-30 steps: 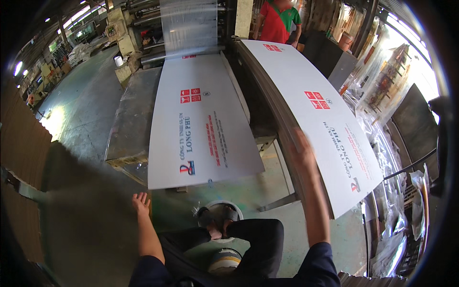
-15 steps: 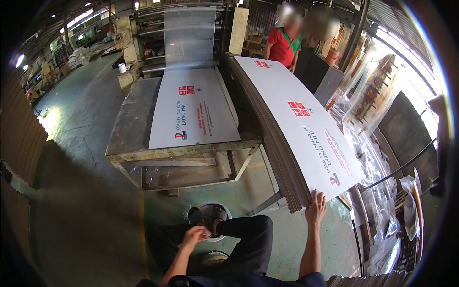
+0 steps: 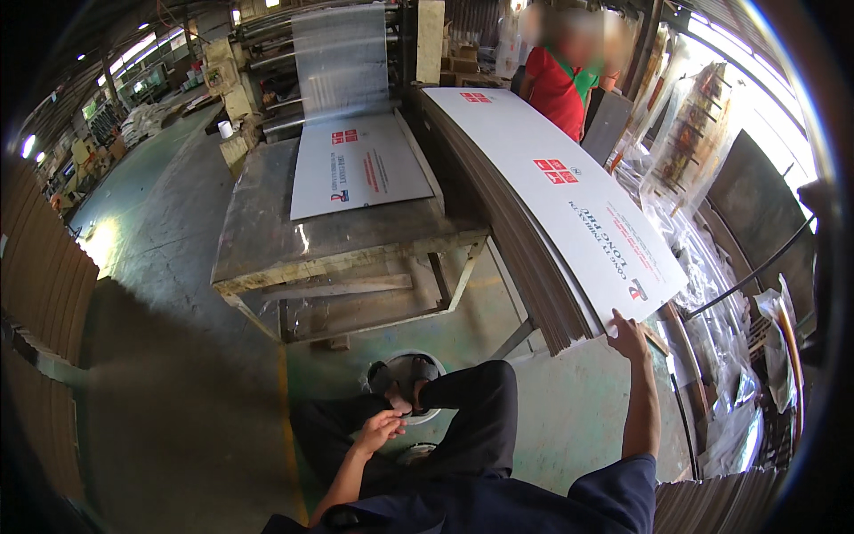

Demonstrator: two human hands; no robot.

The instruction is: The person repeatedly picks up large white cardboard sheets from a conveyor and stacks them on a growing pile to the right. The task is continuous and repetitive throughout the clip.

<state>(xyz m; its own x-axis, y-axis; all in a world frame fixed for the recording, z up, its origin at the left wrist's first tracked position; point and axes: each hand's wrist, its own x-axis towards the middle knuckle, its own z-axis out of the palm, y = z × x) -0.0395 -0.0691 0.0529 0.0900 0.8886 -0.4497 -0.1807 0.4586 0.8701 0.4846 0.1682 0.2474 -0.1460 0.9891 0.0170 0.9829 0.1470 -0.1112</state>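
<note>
My right hand (image 3: 628, 338) is at the near right corner of the top white printed sheet (image 3: 569, 200), its fingers closed on the edge. This sheet lies slightly askew over a tall stack of brown-edged boards (image 3: 525, 267). My left hand (image 3: 381, 432) hovers above my lap, loosely bent with its fingers a little apart and nothing visible in it. On the metal table (image 3: 347, 245) ahead, a second white printed sheet (image 3: 363, 169) lies with its far end at the rollers (image 3: 285, 127), under a hanging clear film (image 3: 341, 62).
A person in a red and green shirt (image 3: 560, 89) stands beyond the stack. Clear plastic film (image 3: 712, 347) is heaped at the right. More board stacks stand at far left (image 3: 44, 267) and lower right (image 3: 712, 505). My feet rest on a round pale base (image 3: 431, 416).
The sheet on the table has moved away toward the rollers. My right hand has shifted the top sheet's near corner sideways off the stack. The person beyond has come nearer.
</note>
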